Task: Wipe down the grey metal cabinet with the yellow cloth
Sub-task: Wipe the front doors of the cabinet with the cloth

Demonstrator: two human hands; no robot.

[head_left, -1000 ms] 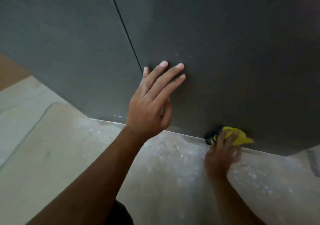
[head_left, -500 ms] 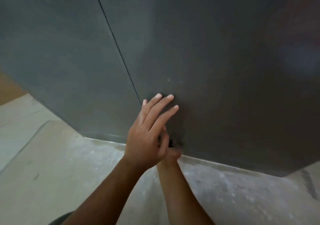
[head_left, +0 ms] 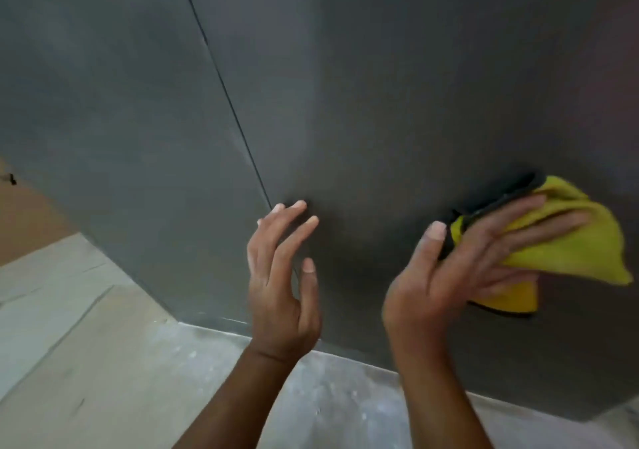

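On the grey cabinet (head_left: pixel 380 85) above dusty floor (head_left: pixel 121 379), yellow cloth (head_left: pixel 581 251) (under right hand (head_left: pixel 460 276))

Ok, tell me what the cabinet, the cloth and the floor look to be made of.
Cabinet: flat matte grey panels with a thin seam, likely painted sheet metal. Cloth: yellow, soft folds, dark edge trim, probably microfibre. Floor: pale, dusty, white-flecked; concrete or stone, unclear which.
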